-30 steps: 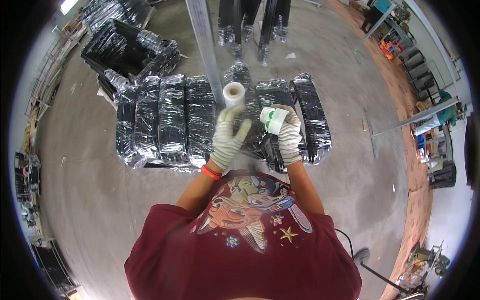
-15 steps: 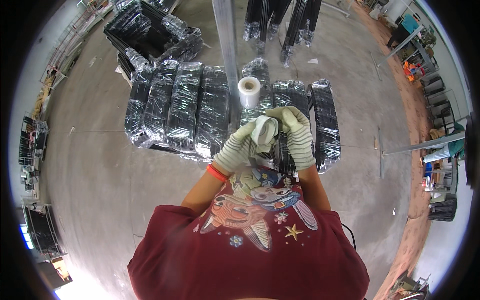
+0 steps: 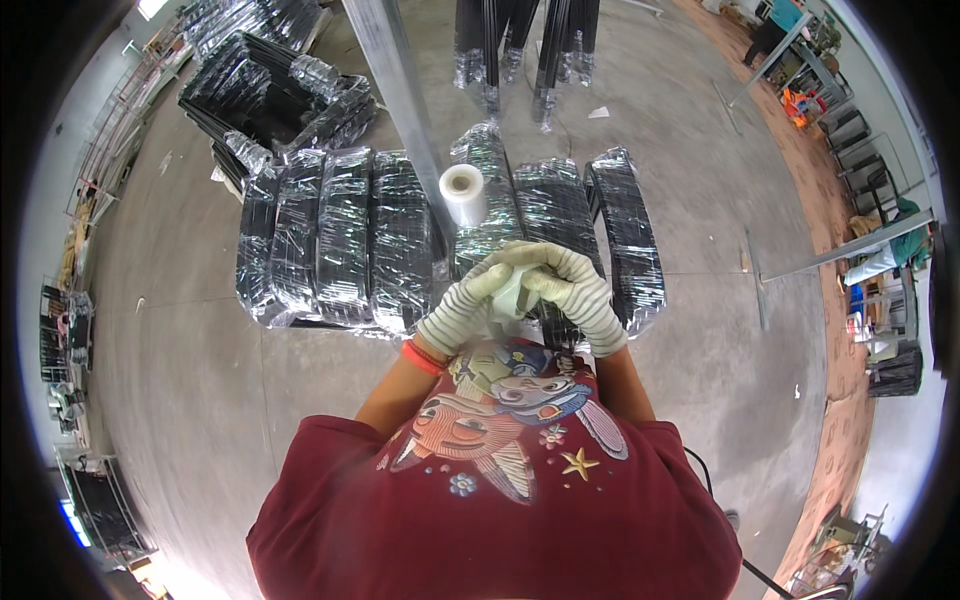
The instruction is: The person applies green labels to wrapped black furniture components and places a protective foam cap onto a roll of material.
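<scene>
Both hands wear pale gloves with grey striped cuffs and meet in front of my chest. My left hand [image 3: 472, 300] is closed around the near side of a roll of whitish tape [image 3: 508, 294]. My right hand [image 3: 575, 288] curls over the same roll from the other side, its fingers bent at the roll's edge. The gloves cover much of the roll. Just beyond, a larger roll of clear stretch film [image 3: 463, 198] stands upright on bundles of black frames [image 3: 345, 235] wrapped in clear film, lying in a row.
A grey metal post [image 3: 395, 85] rises left of the film roll. Behind are a stack of wrapped black frames [image 3: 262, 105] and upright black bars [image 3: 545, 50]. Two people are at the far right, one in a green top [image 3: 908, 235], beside racks and chairs.
My right hand has come over the top of the tape roll, covering its open ring, and the roll has tilted. My view has shifted, moving the bundles slightly left.
</scene>
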Tool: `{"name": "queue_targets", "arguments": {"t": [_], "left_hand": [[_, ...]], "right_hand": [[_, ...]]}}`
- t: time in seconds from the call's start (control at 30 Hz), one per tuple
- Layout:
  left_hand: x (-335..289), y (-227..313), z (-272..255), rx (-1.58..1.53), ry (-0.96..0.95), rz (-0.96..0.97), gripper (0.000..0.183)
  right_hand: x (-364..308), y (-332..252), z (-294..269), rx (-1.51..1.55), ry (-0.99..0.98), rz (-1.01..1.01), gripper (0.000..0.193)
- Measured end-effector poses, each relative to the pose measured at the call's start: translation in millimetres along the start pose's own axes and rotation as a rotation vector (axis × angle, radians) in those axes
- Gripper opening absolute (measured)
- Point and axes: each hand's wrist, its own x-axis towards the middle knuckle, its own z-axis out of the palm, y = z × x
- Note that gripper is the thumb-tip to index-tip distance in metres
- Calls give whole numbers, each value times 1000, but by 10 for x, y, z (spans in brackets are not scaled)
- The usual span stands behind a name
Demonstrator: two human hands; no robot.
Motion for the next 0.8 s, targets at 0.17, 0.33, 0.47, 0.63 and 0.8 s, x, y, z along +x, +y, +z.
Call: {"name": "queue_targets", "arguments": {"t": [0.17,0.33,0.47,0.63,0.8], "left_hand": [[26,-97,-114,-73,58,-83,40],[-65,-46,-19,-155,39,-26,48],[-61,-45,-57,-239,14,10,48],[-49,-213,-382,-471,36,56,44],[10,-313,-454,-608,266,151,44]], "right_hand": [[69,235,-132,59,399,-147,17],[98,272,-171,194,587,-105,26],[130,896,-759,-132,770,-73,25],[87,615,-476,-16,698,-312,19],[-62,342,-370,-110,793,-118,19]]}}
